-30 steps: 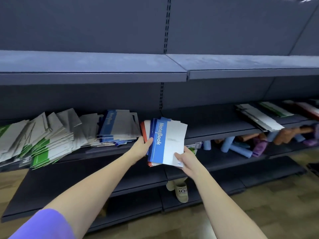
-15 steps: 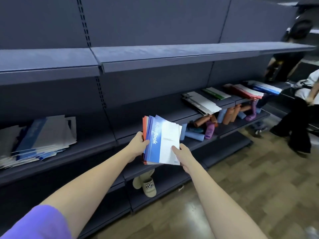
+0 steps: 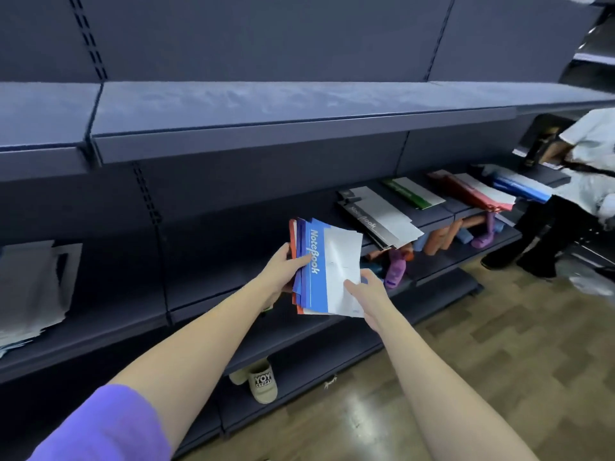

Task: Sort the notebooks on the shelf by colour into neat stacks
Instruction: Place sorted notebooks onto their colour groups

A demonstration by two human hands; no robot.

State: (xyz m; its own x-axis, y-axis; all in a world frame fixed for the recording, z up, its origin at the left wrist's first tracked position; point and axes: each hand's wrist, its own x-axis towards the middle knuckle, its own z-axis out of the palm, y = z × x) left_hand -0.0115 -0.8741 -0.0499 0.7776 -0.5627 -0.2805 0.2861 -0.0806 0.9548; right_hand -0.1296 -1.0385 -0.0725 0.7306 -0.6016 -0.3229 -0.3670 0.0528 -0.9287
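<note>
The left hand (image 3: 283,271) grips the fanned bundle of notebooks (image 3: 327,271) at its left edge; lower covers are mostly hidden. The right hand (image 3: 367,292) pinches its lower right corner. Beyond it, sorted stacks (image 3: 379,217) lie on the shelf (image 3: 442,211).

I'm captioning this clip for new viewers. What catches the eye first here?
The fanned bundle of notebooks, blue cover on top, held mid-frame by the left hand and right hand. Next, the sorted stacks on the shelf to the right: black, green, red, blue.
</note>
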